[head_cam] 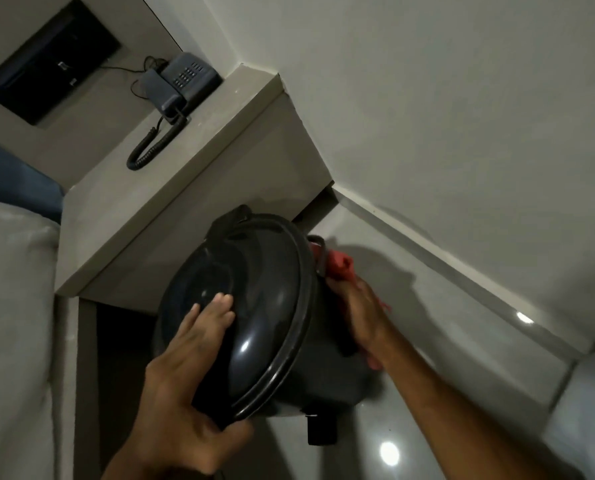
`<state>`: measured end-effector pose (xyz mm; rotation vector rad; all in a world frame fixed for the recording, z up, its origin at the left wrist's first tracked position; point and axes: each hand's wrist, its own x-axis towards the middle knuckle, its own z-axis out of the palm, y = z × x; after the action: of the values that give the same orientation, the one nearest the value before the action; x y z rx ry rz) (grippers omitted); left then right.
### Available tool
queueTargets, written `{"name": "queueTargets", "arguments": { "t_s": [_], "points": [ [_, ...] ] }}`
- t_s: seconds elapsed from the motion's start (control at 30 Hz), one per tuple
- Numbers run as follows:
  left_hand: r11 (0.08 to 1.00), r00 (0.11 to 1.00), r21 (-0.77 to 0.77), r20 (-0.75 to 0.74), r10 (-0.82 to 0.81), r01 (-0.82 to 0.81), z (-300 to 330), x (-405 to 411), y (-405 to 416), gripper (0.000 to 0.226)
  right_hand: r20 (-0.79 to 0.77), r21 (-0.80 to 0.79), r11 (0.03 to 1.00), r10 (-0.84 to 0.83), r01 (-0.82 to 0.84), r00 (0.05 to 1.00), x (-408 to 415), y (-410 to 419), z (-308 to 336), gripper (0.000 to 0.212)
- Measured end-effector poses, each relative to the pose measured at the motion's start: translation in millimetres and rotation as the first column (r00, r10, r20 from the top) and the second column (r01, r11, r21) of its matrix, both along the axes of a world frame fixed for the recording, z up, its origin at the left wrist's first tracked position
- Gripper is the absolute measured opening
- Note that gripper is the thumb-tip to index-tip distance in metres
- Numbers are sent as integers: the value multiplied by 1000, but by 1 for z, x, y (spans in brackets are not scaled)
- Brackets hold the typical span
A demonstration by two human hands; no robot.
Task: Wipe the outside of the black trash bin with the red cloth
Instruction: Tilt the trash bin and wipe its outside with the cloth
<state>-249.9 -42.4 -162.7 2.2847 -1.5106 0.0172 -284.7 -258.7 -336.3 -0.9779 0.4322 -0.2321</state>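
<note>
The black trash bin (268, 271) is tilted off the floor, its domed lid facing me. My left hand (185, 372) lies flat on the lid, thumb hooked under the lid's rim, and holds the bin. My right hand (361, 313) presses the red cloth (341, 266) against the bin's far right side. Most of the cloth is hidden behind the bin and my hand. A black foot pedal (320, 431) sticks out at the bin's base.
A grey bedside shelf (171, 202) stands right behind the bin, with a corded telephone (181, 81) on top. A bed edge (12, 306) lies to the left. The glossy floor (462, 341) and a skirting board run along the wall at right.
</note>
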Motion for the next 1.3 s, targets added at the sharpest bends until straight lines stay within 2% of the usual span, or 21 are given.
{"name": "queueTargets", "arguments": {
  "t_s": [0.07,0.17,0.2,0.27,0.3,0.37,0.43,0.47,0.5,0.57,0.63,0.7,0.73,0.8,0.87,0.97,1.0,1.1,1.17,1.23,1.3],
  "points": [
    [998,997,33,44,-57,56,-1,-2,-10,91,-118,118,991,73,-59,990,-2,-13,-21,31],
    [996,993,62,93,-71,65,-2,-4,-17,90,-143,266,957,158,-116,977,3,-25,-34,41],
    [997,993,69,109,-53,46,-2,-5,-19,95,-145,276,953,173,-128,974,6,-25,-32,39],
    [996,991,84,131,3,-14,-3,-8,-21,99,-204,183,975,160,-123,966,12,-20,-25,39],
    [995,988,95,151,27,-42,-5,-9,-22,99,-248,116,990,112,-86,962,13,-16,-23,43],
    [986,979,134,191,70,-97,-11,-10,-29,99,-244,143,988,-23,60,969,4,0,-19,42],
    [964,963,180,219,154,-195,-16,-8,-42,100,-174,252,941,-187,227,967,-14,32,-5,37],
    [949,953,196,228,200,-246,-17,-5,-51,101,-155,299,919,-220,258,963,-20,53,1,37],
    [933,941,204,229,248,-296,-18,-1,-62,102,-161,332,907,-218,260,963,-26,75,5,42],
    [897,916,214,209,344,-386,-15,6,-83,105,-280,424,867,-150,262,948,-30,112,16,52],
    [874,891,193,184,414,-446,-13,9,-100,106,-394,604,727,-83,326,915,-23,121,32,52],
    [869,877,132,126,463,-477,-11,8,-108,101,-418,737,531,-129,419,899,-10,109,46,50],
    [872,876,87,85,475,-482,-10,9,-108,94,-409,769,473,-156,431,899,-6,99,51,51],
    [879,879,25,22,476,-476,-4,16,-106,75,-374,804,451,-125,389,919,-10,83,69,54],
    [878,878,15,23,479,-479,2,23,-107,58,-402,782,468,-123,410,907,-18,75,85,52],
    [899,887,40,187,423,-437,11,30,-118,54,-461,708,468,-261,529,848,-35,68,123,45],
    [893,881,55,201,429,-447,16,33,-121,54,-492,675,476,-279,564,825,-41,64,135,44],
    [874,883,129,52,466,-469,32,42,-122,51,-508,612,512,-329,603,796,-62,48,163,46],
    [870,866,164,-122,485,-464,40,44,-116,48,-506,578,520,-376,629,776,-78,31,180,46],
    [862,796,155,-333,506,-483,59,39,-102,41,-485,564,515,-426,646,763,-83,18,209,44],
    [816,664,121,-519,537,-565,80,29,-85,44,-422,604,538,-410,588,809,-82,10,240,48]
  ]
}}
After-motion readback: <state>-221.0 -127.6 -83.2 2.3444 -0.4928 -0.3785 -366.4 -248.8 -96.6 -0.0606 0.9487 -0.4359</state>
